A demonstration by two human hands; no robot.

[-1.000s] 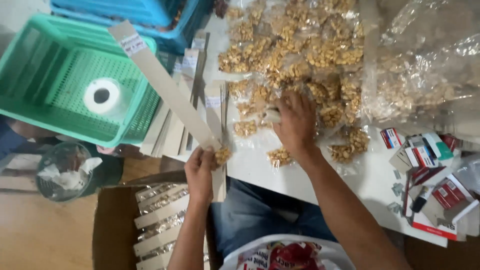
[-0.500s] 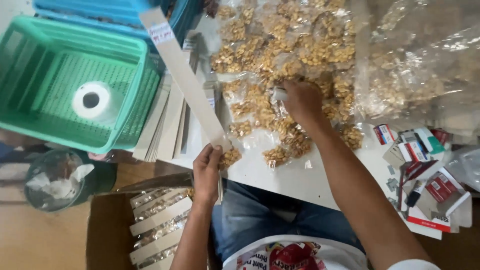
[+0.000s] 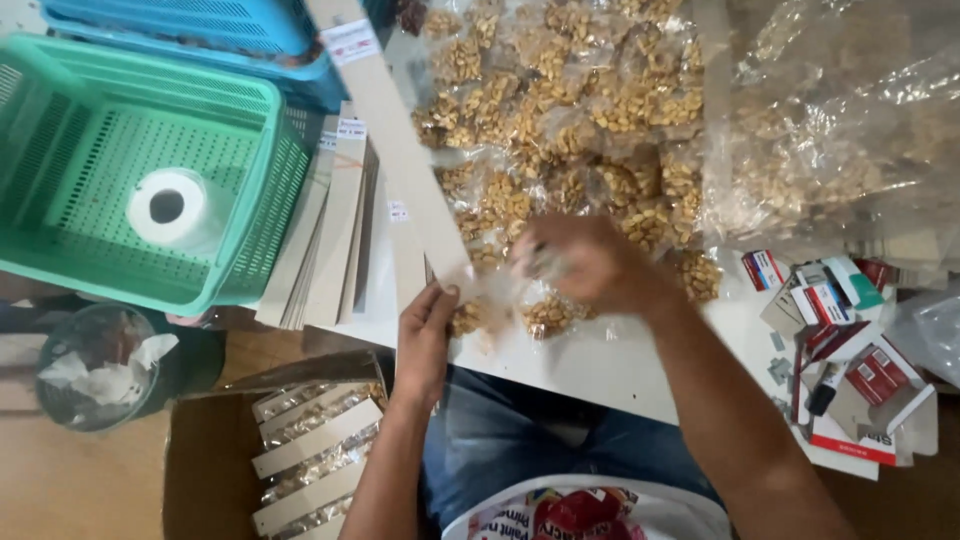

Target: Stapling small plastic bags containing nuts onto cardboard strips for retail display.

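Observation:
My left hand (image 3: 428, 335) grips the near end of a long beige cardboard strip (image 3: 392, 140) that slants up and away over the white table (image 3: 600, 365). My right hand (image 3: 585, 262), blurred, is closed on a small clear packet of nuts (image 3: 545, 262) just right of the strip's near end. Another small nut packet (image 3: 548, 315) lies below it on the table. Many small clear packets of nuts (image 3: 560, 120) are heaped behind both hands.
A green plastic basket (image 3: 250, 160) holding a white tape roll (image 3: 172, 207) stands at left, a blue basket (image 3: 200, 30) behind it. Spare cardboard strips (image 3: 330, 230) lie beside it. A cardboard box (image 3: 200, 450) of filled strips sits on the floor. Small red-and-white boxes (image 3: 840, 330) are right. A large clear bag (image 3: 850, 130) is far right.
My right hand has pulled back from the heap toward the strip's near end with a packet in it. The view has shifted; my left hand still holds the strip.

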